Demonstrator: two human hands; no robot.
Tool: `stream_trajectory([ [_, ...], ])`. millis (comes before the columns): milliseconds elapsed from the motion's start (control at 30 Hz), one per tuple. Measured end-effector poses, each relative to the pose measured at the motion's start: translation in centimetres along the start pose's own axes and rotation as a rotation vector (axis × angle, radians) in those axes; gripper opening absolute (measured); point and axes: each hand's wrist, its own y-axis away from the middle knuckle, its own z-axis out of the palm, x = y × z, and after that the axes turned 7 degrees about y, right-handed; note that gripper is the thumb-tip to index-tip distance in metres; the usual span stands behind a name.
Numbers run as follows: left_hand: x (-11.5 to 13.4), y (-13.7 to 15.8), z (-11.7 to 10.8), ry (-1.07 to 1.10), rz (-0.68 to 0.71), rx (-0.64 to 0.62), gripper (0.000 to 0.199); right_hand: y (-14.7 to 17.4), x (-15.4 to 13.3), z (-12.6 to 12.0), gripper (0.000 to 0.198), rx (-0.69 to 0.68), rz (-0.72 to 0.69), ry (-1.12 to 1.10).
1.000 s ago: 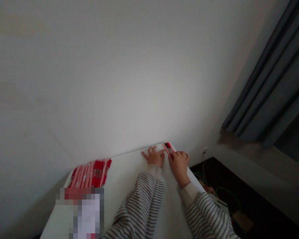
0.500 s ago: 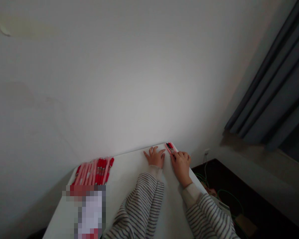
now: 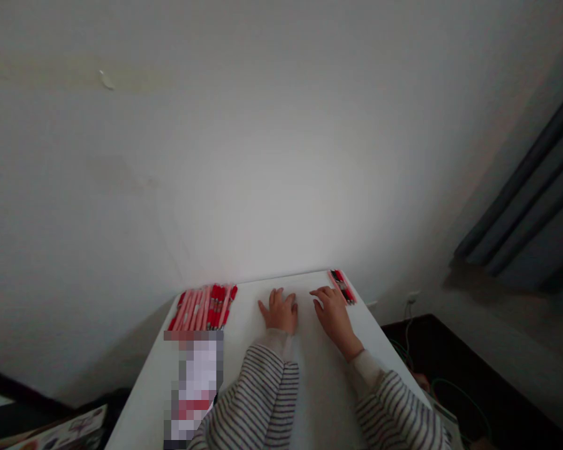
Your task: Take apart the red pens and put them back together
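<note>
My left hand point(image 3: 280, 310) rests palm down on the white table point(image 3: 319, 387), fingers spread, holding nothing. To its right, my right hand point(image 3: 333, 315) hovers over or touches the tabletop with its fingers apart and nothing in them. Just beyond the right hand, a small group of pens point(image 3: 342, 287), pink, black and red, lies side by side at the far right corner. A larger row of pink and red pens point(image 3: 201, 307) lies at the far left of the table.
A pixelated patch point(image 3: 194, 387) covers something on the table's left side. The far edge meets a grey wall point(image 3: 281, 156). A dark curtain point(image 3: 530, 194) hangs at the right, with cables point(image 3: 409, 328) low beside the table. Printed boxes or books point(image 3: 70, 431) stand at lower left.
My right hand has let go of the pens at the right corner and moved left, toward my left hand. The view has turned slightly left.
</note>
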Motion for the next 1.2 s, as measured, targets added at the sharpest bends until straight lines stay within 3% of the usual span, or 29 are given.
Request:
stream_trajectory([
  [200,-2.6,3.1,-2.5,-0.062,-0.039,0.010,0.035,0.2,-3.3,1.4,0.031,-0.151,-0.054,0.002],
  [433,-4.7,6.3,-3.7,-0.054,-0.019,0.012,0.037,1.2,-4.9,2.3,0.026,-0.153,-0.093,0.058],
  [667,-4.6,6.4,-4.3,-0.046,-0.028,0.015,0.036,1.2,-5.1,2.2,0.025,-0.144,-0.092,0.045],
  [833,-5.1,6.4,-6.6,-0.112,-0.023,0.132,0.032,-0.4,-6.1,2.8,0.027,-0.211,-0.138,-0.009],
  [1033,-8.3,5.4,-10.4,-0.176,-0.186,0.197,0.027,-2.7,-8.9,4.5,0.029,-0.250,-0.299,-0.099],
  [1200,-11.2,4.9,-11.9,-0.180,-0.258,0.245,0.025,-4.4,-12.1,6.0,0.030,-0.249,-0.399,-0.173],
])
